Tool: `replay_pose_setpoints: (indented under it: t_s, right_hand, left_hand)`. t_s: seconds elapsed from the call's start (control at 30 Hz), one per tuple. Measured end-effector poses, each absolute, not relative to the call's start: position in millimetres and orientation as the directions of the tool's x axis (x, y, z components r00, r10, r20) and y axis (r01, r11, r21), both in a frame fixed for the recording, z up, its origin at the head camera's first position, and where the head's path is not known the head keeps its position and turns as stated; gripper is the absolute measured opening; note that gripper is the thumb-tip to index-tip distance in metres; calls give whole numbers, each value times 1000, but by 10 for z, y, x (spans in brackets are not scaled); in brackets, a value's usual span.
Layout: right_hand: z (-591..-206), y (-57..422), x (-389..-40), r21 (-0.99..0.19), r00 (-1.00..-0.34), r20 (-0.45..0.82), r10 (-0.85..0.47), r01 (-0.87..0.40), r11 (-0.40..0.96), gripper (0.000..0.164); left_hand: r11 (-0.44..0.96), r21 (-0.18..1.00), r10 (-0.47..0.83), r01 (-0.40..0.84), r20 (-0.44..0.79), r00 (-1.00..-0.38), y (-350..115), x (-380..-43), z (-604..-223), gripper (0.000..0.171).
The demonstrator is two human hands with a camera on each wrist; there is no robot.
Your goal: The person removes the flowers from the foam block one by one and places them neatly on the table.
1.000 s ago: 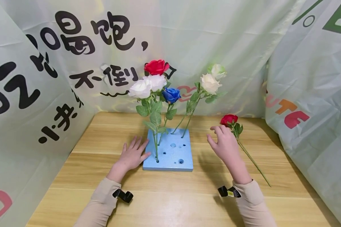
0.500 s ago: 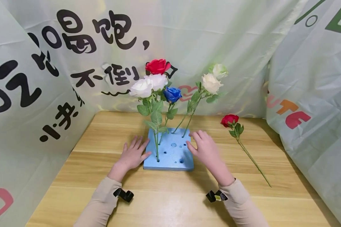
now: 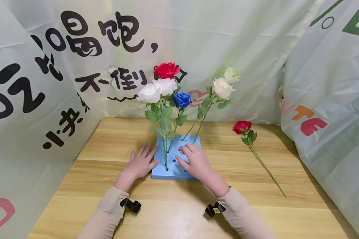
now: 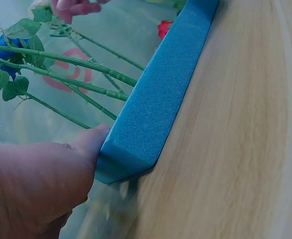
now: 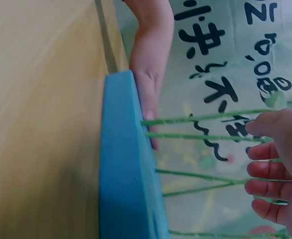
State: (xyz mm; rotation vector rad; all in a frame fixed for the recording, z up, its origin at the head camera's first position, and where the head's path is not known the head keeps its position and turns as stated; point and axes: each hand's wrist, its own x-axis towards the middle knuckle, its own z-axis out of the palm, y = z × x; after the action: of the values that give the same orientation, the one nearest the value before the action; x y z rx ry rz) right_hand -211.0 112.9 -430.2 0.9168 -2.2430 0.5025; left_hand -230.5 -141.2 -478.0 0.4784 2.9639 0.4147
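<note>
My left hand [image 3: 139, 165] lies with fingers spread on the table, its thumb over the left edge of a blue foam block [image 3: 175, 173]. In the left wrist view that thumb rests against the block's corner. Over the right half of the block hovers my right hand [image 3: 196, 161], fingers loosely bent and holding nothing; the right wrist view shows it apart from the block, near the green stems. Artificial roses stand in the block's holes: white roses [image 3: 149, 93], a red rose [image 3: 166, 70], a blue rose [image 3: 182, 99], and a cream rose [image 3: 222, 88] beside a greenish-white rose [image 3: 231, 75].
A loose red rose [image 3: 242, 126] lies on the wooden table [image 3: 107, 142] to the right, its stem pointing toward the front right. Printed cloth [image 3: 251, 39] hangs behind and along both sides. The tall stems lean over the block's back part.
My right hand has moved left from beside the loose red rose to above the blue foam block. My left hand has stayed at the block's left edge.
</note>
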Motion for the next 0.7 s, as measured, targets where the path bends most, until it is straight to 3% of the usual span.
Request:
replay_pose_setpoints:
  t_s: [0.17, 0.7]
  right_hand:
    - [-4333, 973, -2120, -112, -536, 699, -474, -737, 667, 22]
    - [-4398, 690, -2161, -168, -634, 611, -474, -689, 705, 20]
  left_hand:
    - [915, 273, 323, 297, -54, -945, -1407, -2310, -4788, 67]
    - [917, 272, 317, 291, -58, -947, -1412, -2305, -4790, 67]
